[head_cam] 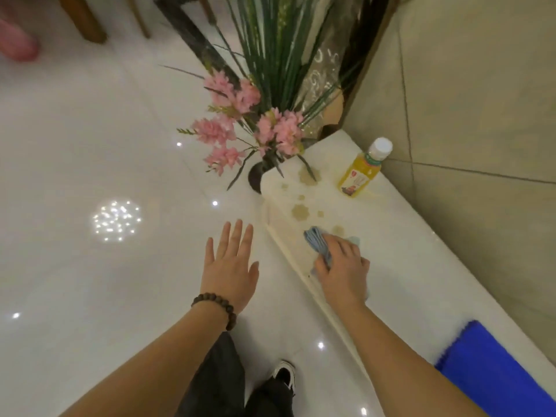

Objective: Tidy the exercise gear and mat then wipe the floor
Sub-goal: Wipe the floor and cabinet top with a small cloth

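My right hand (343, 272) grips a bunched blue cloth (317, 242) and presses it onto a raised white marble ledge (406, 257). Several brownish spill stains (300, 211) dot the ledge just beyond the cloth. My left hand (230, 266) hovers over the glossy white floor (90, 281) left of the ledge, fingers straight and spread, holding nothing; a dark bead bracelet is on its wrist. A blue mat (493, 368) lies on the ledge at the lower right, partly cut off by the frame.
A yellow drink bottle (361, 173) with a white cap stands upright on the ledge near the tiled wall. A dark vase of pink flowers (240, 124) and long green leaves sits at the ledge's far end. Wooden chair legs (87, 22) stand at the top left.
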{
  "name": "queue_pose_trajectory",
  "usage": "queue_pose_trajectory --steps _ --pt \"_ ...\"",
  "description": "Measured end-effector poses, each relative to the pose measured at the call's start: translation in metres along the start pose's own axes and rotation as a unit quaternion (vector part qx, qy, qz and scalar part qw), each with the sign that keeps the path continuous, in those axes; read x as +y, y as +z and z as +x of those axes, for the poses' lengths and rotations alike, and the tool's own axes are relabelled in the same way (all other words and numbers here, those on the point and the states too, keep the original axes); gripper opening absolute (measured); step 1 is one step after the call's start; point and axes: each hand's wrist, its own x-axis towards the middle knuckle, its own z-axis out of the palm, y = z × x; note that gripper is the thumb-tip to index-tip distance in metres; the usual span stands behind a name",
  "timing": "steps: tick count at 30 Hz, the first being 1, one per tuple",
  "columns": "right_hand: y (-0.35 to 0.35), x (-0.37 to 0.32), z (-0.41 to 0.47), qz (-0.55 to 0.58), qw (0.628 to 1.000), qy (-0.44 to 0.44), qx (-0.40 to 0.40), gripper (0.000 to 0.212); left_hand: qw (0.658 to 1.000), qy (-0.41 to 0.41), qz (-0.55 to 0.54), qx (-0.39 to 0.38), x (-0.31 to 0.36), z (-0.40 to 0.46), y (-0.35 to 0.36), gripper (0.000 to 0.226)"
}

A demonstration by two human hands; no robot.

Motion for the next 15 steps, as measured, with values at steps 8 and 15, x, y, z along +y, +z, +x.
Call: queue_pose_trajectory --steps 8,15 --pt "0.023 -0.158 -0.037 0.021 0.986 -0.16 -0.045 0.055 0.984 -0.171 -0.043 0.029 -0.138 -0.094 -0.036 0.067" --pt "0.078 -0.286 -0.088 0.021 0.965 -0.248 -0.078 0.051 0.956 -0.279 -0.073 0.055 -0.265 -0.177 -0.034 0.068"
